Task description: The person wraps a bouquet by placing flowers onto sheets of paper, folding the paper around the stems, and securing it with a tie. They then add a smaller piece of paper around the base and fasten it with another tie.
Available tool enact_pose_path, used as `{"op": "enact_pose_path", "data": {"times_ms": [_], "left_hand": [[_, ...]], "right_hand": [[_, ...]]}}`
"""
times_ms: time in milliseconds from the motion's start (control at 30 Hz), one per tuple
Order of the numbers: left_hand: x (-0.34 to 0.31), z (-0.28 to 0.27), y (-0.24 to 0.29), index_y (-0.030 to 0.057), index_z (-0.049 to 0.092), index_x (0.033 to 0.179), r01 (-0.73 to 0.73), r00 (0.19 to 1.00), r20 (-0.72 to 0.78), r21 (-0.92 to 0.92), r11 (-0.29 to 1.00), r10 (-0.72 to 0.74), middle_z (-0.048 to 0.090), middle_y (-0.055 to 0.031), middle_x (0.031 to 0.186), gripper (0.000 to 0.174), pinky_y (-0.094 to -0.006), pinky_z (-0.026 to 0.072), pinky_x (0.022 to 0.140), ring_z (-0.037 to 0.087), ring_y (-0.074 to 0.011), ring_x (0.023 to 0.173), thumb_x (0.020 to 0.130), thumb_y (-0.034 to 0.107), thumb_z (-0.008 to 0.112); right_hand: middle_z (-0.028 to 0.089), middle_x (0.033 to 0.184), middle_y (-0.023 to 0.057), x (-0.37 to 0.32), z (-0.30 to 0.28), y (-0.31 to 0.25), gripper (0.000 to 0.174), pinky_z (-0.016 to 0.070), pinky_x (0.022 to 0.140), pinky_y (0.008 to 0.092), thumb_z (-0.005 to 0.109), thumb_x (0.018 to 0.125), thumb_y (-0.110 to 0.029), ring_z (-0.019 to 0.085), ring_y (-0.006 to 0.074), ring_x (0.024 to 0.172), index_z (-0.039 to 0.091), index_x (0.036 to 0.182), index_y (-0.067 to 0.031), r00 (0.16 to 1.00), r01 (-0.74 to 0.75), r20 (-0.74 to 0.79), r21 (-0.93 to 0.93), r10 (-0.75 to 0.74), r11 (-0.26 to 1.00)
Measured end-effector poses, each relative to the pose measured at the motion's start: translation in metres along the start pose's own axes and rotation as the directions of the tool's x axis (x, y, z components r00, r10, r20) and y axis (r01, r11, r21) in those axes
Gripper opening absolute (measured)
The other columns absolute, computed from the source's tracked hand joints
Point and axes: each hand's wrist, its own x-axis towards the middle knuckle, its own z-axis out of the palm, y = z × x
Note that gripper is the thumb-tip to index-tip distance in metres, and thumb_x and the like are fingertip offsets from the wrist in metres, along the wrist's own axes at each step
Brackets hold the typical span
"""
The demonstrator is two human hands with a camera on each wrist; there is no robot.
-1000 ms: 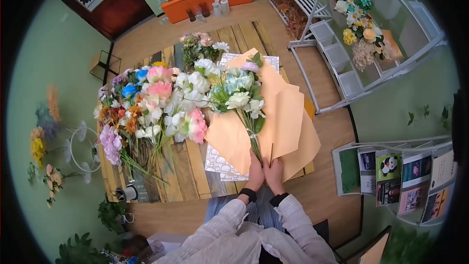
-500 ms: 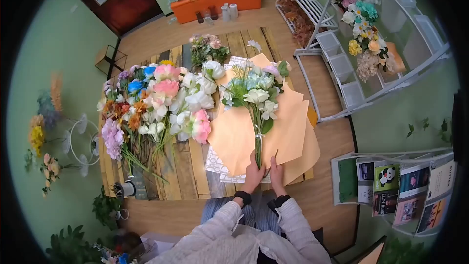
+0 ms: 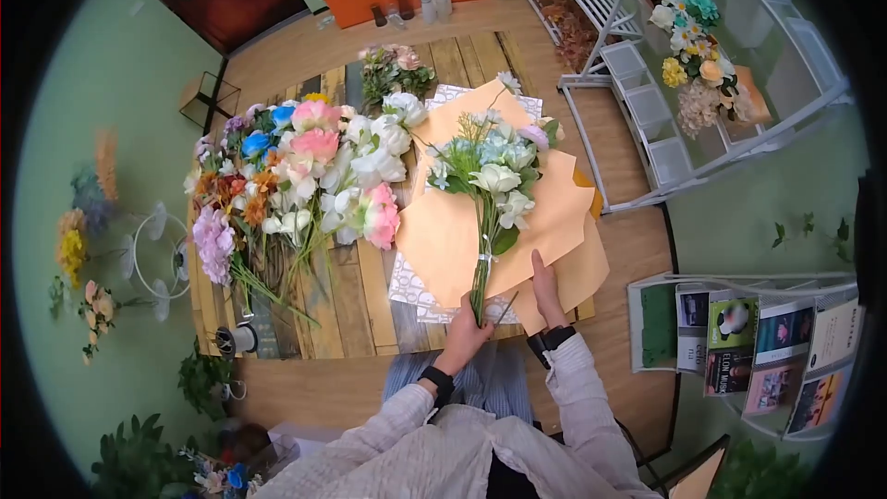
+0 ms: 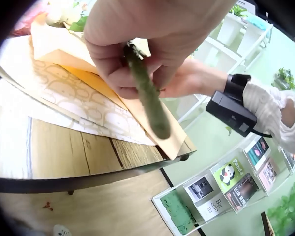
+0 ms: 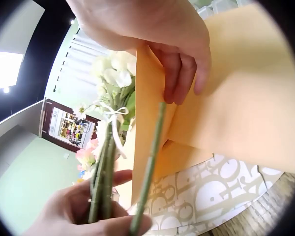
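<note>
My left hand (image 3: 465, 340) grips the green stems (image 5: 103, 182) of a bouquet (image 3: 499, 171) of white and pale blue flowers, tied with a white ribbon (image 5: 115, 113). One stem (image 5: 151, 162) slants apart from the bundle, its lower end at the left fingers. The bouquet lies over peach wrapping paper (image 3: 439, 245). To its right, my right hand (image 3: 547, 294) holds a sheet's near edge; in the right wrist view its fingers (image 5: 182, 78) bend over the paper (image 5: 246, 88), the thumb hidden. White patterned paper (image 3: 407, 285) lies underneath.
Loose artificial flowers (image 3: 314, 148) cover the left of the wooden table (image 3: 360, 314), with a wire spool (image 3: 236, 340) at its front-left corner. A small flower cluster (image 3: 393, 74) sits at the back. A white rack (image 3: 637, 120) and magazine shelf (image 3: 748, 342) stand right.
My right hand has moved right and up, away from the stems, onto the paper. The near edge of the right-hand sheet has shifted. My left hand has moved slightly left, still gripping the stems.
</note>
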Motion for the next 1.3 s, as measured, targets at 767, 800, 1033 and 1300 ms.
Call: {"op": "enact_pose_path", "data": {"times_ms": [767,800,1033,1300], "left_hand": [[0.030,0.028,-0.011,0.0002,0.043,0.115,-0.109,0.990,-0.048,0.332,0.937,0.132,0.055,-0.0180,0.069,0.054,-0.0320,0.0439,0.054,0.054,-0.0248,0.058,0.068,0.015,0.064],[0.026,0.024,-0.014,0.0003,0.045,0.112,-0.069,0.994,-0.066,0.208,0.976,0.084,0.055,-0.0165,0.067,0.049,-0.0305,0.0443,0.052,0.056,-0.0231,0.057,0.070,0.018,0.064],[0.003,-0.013,-0.045,0.0006,0.049,0.090,0.607,0.739,0.110,-0.537,0.586,-0.665,0.056,-0.0089,0.068,0.034,-0.0246,0.0488,0.050,0.058,-0.0152,0.061,0.078,0.031,0.059],[0.018,-0.005,-0.055,-0.0030,0.046,0.086,0.271,0.858,-0.122,-0.718,0.642,-0.499,0.052,-0.0051,0.064,0.026,-0.0222,0.0440,0.047,0.051,-0.0106,0.053,0.078,0.017,0.060]], "right_hand": [[0.044,0.112,0.0240,-0.055,0.029,0.050,0.031,0.0274,0.092,0.0406,0.045,0.082,-0.013,0.035,0.0379,0.109,0.047,0.104,0.0083,0.703,0.467,-0.113,-0.672,-0.703,0.575],[0.044,0.112,0.0238,-0.054,0.030,0.049,0.032,0.0290,0.091,0.0399,0.048,0.080,-0.013,0.036,0.0371,0.109,0.046,0.104,0.0085,0.682,0.470,-0.161,-0.650,-0.713,0.597],[0.057,0.079,0.0169,-0.048,0.040,0.032,0.031,0.0420,0.062,0.0326,0.047,0.085,-0.022,0.054,0.0254,0.065,0.049,0.095,0.0079,0.804,0.454,-0.376,-0.113,-0.461,0.884],[0.043,0.047,0.0123,-0.054,0.031,0.031,0.049,0.0339,0.048,0.0354,0.042,0.088,-0.032,0.039,0.0200,0.045,0.047,0.058,0.0073,0.813,0.235,-0.470,-0.276,-0.344,0.932]]}}
